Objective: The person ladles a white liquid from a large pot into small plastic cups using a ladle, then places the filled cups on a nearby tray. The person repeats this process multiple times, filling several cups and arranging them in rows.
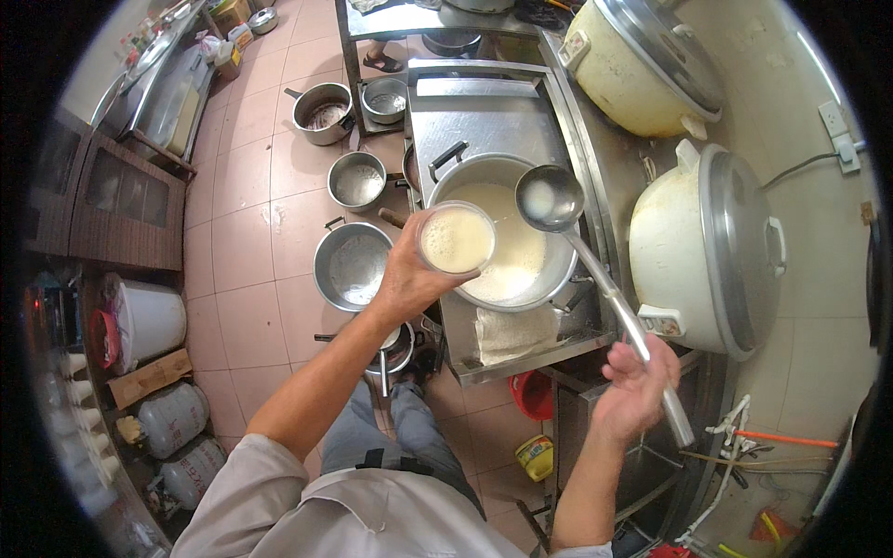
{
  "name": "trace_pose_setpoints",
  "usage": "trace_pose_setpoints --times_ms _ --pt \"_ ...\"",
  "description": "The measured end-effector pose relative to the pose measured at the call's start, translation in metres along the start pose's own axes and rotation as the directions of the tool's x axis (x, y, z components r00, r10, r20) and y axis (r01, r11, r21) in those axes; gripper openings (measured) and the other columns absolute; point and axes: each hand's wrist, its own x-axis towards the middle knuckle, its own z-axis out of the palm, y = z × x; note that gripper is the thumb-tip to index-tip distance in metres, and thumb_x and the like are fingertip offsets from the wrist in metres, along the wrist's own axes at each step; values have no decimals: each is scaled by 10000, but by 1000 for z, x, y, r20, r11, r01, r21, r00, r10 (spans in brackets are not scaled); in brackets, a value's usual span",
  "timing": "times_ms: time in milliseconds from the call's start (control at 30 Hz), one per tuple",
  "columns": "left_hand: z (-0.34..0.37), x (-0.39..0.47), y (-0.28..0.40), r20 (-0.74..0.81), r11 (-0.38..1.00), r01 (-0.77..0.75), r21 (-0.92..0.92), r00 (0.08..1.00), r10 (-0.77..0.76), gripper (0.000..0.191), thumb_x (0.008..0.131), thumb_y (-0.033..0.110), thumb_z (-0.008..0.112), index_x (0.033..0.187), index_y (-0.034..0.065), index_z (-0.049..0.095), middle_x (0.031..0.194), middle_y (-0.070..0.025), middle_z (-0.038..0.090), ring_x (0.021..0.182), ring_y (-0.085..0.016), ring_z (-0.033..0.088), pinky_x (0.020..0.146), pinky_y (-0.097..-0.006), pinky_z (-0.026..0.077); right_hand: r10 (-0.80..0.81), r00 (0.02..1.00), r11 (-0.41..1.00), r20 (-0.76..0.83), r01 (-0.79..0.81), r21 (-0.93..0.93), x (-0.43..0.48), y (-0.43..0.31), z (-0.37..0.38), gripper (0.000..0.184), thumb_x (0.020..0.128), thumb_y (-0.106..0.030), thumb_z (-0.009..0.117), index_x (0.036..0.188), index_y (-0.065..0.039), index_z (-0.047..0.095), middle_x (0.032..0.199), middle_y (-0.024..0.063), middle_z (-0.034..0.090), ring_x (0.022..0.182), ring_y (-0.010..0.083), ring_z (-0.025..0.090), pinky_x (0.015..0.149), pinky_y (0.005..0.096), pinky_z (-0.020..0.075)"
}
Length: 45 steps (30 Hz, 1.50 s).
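My left hand (411, 268) grips a clear cup (457, 238) filled with a pale yellow, frothy liquid, held over the left side of a large metal pot (504, 303). The pot stands on a steel counter and holds more of the same pale liquid (520, 261). With my right hand (636, 383) I hold the long metal handle of a ladle (551, 199). Its bowl is above the pot's right rim, with a little whitish liquid in it. A folded cloth (516, 335) lies on the counter beside the pot, near the front edge.
Several metal pots (352, 265) stand left of the counter. Two large cream rice cookers (684, 244) are at the right. A red bucket (534, 394) and a yellow container (536, 457) are below the counter's front. Gas cylinders (174, 418) lie at the left. Another person's foot (384, 63) shows behind.
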Motion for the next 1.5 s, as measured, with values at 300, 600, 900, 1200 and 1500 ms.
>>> trace_pose_setpoints --times_ms 300,600,900,1200,1500 --pt "9 1 8 13 999 50 21 999 -50 852 660 139 950 1383 34 511 1313 -105 629 1226 -199 599 1081 -351 477 -179 982 984 60 179 12 -38 -55 -25 324 1030 -279 474 1139 11 569 740 228 684 458 197 590 443 254 468" --pt "18 5 12 26 997 66 -47 998 -65 871 660 163 957 1387 26 497 1285 -114 631 1203 -201 607 1070 -351 482 -307 634 715 710 646 -267 -62 -90 -36 339 1054 -335 495 1142 -13 549 761 184 698 571 224 662 691 355 552" --pt "23 8 8 50 993 62 -101 997 -57 862 668 171 962 1379 25 497 1272 -104 632 1197 -199 608 1069 -349 483 -330 427 445 842 857 -260 -77 -112 -27 216 1047 -247 529 1174 -88 598 884 100 758 737 240 682 695 368 540" --pt "26 8 8 18 999 35 -29 999 -35 908 666 202 971 1405 25 473 1270 -121 630 1198 -218 611 1065 -353 487 -345 548 492 762 797 -351 -83 -99 -28 210 1069 -297 512 1156 -111 553 800 58 759 761 193 681 754 341 533" --pt "22 10 14 85 998 63 -21 994 -61 897 716 157 938 1423 -15 413 1312 -166 579 1238 -262 587 1118 -393 459 -357 769 844 531 509 -170 -85 -68 -37 332 1071 -340 484 1169 -25 526 831 216 654 554 198 648 584 288 539"
